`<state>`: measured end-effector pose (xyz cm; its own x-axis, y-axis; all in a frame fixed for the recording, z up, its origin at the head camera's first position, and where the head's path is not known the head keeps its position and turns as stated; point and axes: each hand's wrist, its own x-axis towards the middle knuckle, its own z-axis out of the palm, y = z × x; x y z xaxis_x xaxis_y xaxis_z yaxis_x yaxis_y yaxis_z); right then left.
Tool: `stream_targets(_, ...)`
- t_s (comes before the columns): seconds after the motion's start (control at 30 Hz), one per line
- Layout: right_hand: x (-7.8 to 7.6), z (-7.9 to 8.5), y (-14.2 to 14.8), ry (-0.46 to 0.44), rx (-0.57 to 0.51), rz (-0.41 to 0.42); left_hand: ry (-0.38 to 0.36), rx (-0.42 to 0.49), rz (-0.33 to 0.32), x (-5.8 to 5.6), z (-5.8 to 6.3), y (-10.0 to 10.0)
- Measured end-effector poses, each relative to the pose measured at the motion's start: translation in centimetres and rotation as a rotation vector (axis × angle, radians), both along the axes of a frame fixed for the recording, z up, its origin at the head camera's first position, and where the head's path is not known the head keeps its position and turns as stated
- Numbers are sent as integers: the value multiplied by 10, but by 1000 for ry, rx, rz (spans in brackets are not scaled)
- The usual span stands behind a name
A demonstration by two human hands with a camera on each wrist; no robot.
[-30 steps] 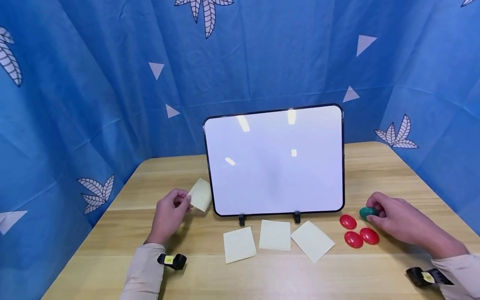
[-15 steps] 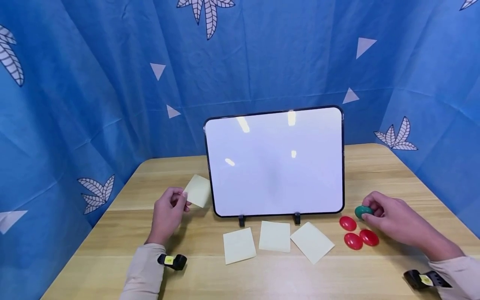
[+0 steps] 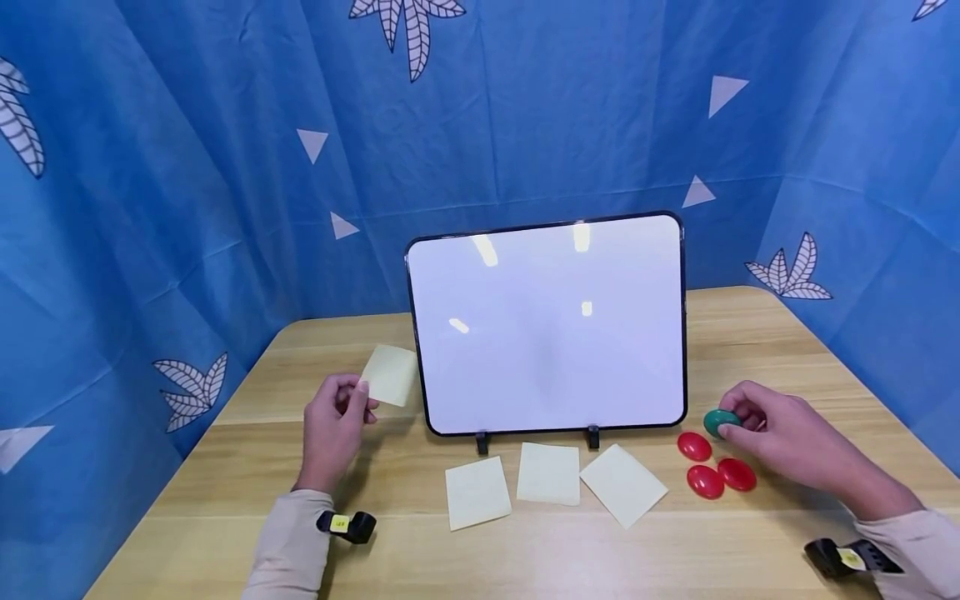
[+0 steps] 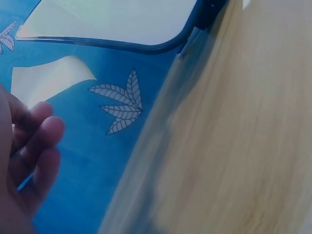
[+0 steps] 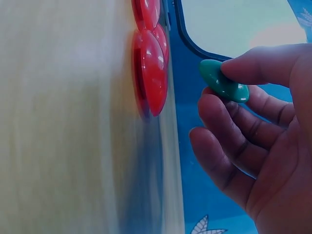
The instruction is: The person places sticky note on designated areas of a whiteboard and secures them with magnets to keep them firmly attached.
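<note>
My left hand pinches a pale yellow sticky note by its lower left corner, left of the whiteboard. In the left wrist view the held sticky note bends a little, raised above the table. On the other side, my right hand grips a glossy green magnet between thumb and fingers. The right wrist view shows that green magnet held off the table, with its domed face partly under the thumb. Three red magnets lie on the table just left of this hand.
Three more sticky notes lie in a row before the whiteboard, which leans back on small black feet. The wooden table is bordered at the back by a blue patterned curtain.
The sticky note in my left hand has moved slightly up and left and turned. My right hand has shifted a little left with the green magnet.
</note>
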<state>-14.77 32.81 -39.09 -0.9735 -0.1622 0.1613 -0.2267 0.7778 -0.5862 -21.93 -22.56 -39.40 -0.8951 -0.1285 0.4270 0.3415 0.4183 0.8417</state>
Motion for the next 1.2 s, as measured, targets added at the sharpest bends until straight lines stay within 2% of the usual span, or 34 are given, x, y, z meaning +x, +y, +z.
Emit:
stream_targets(0.1,0,1,0,3,-14,0,-37,98,7,-1,1,1)
stream_targets(0.23,1,0,-2,-7,-25,-5,-43,199,-5,-3,1,0)
stream_targets(0.47,1,0,-4,-16,-42,-11,-46,294,-28,-3,3,0)
stream_targets(0.67,3,1,-5,-17,-57,-22,-62,367,-84,-1,5,6)
stream_targets(1.0,2,1,-8,-23,-78,-46,-98,373,-213,2,1,21)
stream_targets(1.2,3,3,-10,-17,-121,-48,-101,370,-267,3,-2,32)
